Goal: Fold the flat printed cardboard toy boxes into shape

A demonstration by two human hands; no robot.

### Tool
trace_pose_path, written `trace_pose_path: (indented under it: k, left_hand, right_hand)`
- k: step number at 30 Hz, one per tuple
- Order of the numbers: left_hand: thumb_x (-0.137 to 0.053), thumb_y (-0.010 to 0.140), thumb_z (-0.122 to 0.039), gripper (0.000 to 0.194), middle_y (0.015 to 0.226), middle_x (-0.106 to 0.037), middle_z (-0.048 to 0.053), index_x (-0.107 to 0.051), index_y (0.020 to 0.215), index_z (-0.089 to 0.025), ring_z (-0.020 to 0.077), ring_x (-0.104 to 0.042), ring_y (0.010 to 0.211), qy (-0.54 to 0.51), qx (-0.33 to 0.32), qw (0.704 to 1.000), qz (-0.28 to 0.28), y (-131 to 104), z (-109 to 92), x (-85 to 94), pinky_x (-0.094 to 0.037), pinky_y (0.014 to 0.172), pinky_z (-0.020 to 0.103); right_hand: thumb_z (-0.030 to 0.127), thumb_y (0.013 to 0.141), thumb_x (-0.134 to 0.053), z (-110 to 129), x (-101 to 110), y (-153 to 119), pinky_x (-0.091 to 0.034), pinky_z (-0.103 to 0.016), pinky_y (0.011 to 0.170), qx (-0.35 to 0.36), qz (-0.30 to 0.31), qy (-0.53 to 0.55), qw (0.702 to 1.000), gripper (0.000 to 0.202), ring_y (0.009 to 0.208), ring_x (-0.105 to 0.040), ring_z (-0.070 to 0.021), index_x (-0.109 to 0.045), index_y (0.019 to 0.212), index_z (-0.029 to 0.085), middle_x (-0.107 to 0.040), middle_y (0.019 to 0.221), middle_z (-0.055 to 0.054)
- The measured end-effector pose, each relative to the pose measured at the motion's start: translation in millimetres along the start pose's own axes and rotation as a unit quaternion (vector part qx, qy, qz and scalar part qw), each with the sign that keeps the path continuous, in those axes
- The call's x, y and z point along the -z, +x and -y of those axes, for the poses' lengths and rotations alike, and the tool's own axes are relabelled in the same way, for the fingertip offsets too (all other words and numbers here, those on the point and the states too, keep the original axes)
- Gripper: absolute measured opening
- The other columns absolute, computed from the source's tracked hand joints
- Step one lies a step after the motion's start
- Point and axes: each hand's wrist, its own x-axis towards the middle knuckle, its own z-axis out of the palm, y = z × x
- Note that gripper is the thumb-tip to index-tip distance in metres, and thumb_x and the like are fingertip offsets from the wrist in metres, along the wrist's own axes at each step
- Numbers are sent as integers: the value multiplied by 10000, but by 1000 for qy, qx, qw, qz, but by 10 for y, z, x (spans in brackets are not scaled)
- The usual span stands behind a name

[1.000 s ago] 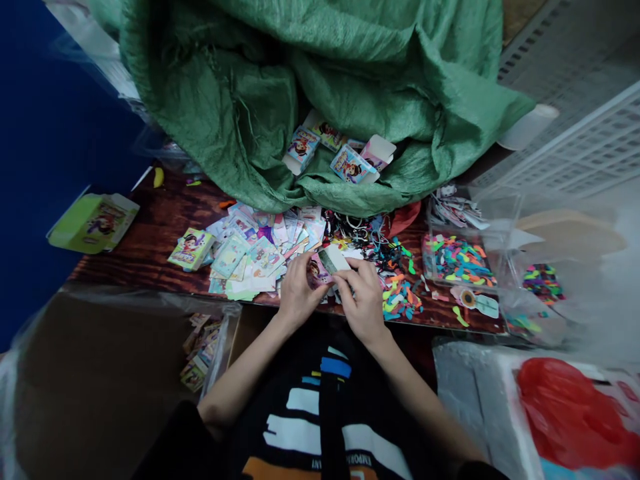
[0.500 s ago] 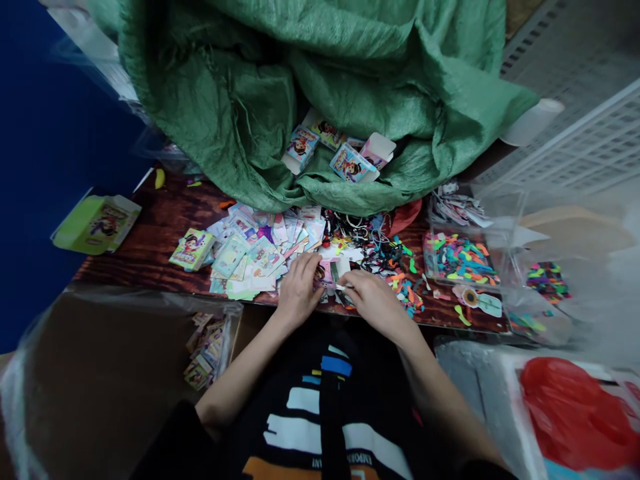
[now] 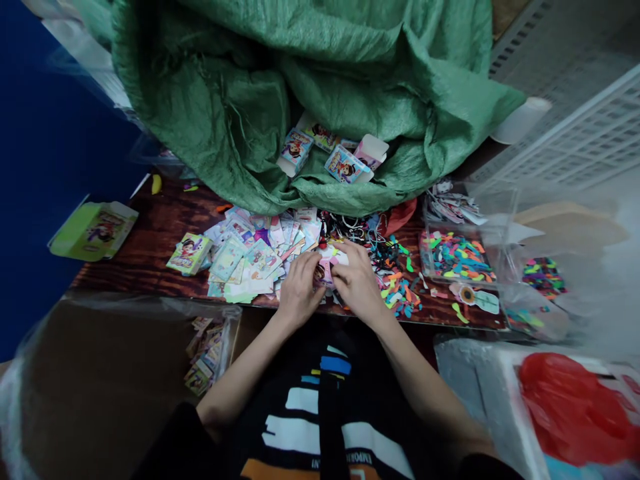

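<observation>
Pink box, probably light, crushable card best held by its side edges, is sitting between left hand and right hand, both pinching it over the worktop's front.

A red plastic bag lies right, a blue wall left.
</observation>
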Motion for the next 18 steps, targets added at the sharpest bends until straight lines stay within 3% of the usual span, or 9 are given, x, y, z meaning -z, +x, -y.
trace_pose_path:
  k: [3, 5, 8, 12, 15, 18]
  left_hand:
    - [-650, 787, -123, 611, 1296, -596, 154, -416, 1348, -178, 295, -555, 1241, 4, 20, 1000, -3, -29, 47, -12, -481, 1037, 460]
    - [-703, 790, -188, 606, 1266, -607, 157, -425, 1328, -173, 301, -584, 1186, 0, 53, 999, -14, -40, 63, -21, -506, 987, 447]
    - [-781, 765, -355, 649, 1181, -629, 149, -443, 1286, -167, 305, -624, 1095, -19, 115, 993, -35, -15, 45, -32, -533, 906, 431]
    - [-791, 741, -497, 687, 1115, -634, 116, -461, 1255, -182, 292, -647, 1044, -92, 164, 982, -18, 28, -67, -35, -543, 859, 403]
    - [-707, 841, -448, 569, 1153, -635, 115, -457, 1280, -187, 237, -673, 946, -195, 180, 964, 13, -2, -183, -32, -558, 816, 367]
    - [-597, 932, -345, 524, 1239, -611, 134, -388, 1393, -211, 183, -682, 861, -277, 187, 942, 29, -59, -258, -3, -568, 755, 321]
  right_hand:
    - [105, 850, -608, -118, 45, -9, -390, -580, 1099, 15, 78, 55, 995, 213, 1346, -415, -305, -740, 728, 219, -578, 1372, -81]
    - [164, 893, -602, -133, 115, -54, -398, -554, 1099, 0, 83, 103, 991, 188, 1323, -463, -284, -771, 876, 245, -586, 1369, -85]
    - [249, 931, -590, -51, 141, -156, -478, -461, 1024, -63, -2, 167, 984, 191, 1205, -575, -245, -743, 1045, 251, -632, 1271, -95]
    - [286, 922, -593, 67, 0, -252, -556, -340, 783, -136, -125, 214, 959, 211, 887, -660, -195, -717, 1084, 234, -683, 980, -60]
    - [308, 933, -559, 34, -46, -247, -549, -347, 797, -176, -185, 232, 939, 236, 882, -658, -199, -736, 1062, 221, -694, 949, -60]
    - [323, 917, -575, -72, 16, -226, -540, -347, 806, -188, -185, 259, 929, 232, 884, -658, -196, -768, 1006, 230, -712, 930, -48]
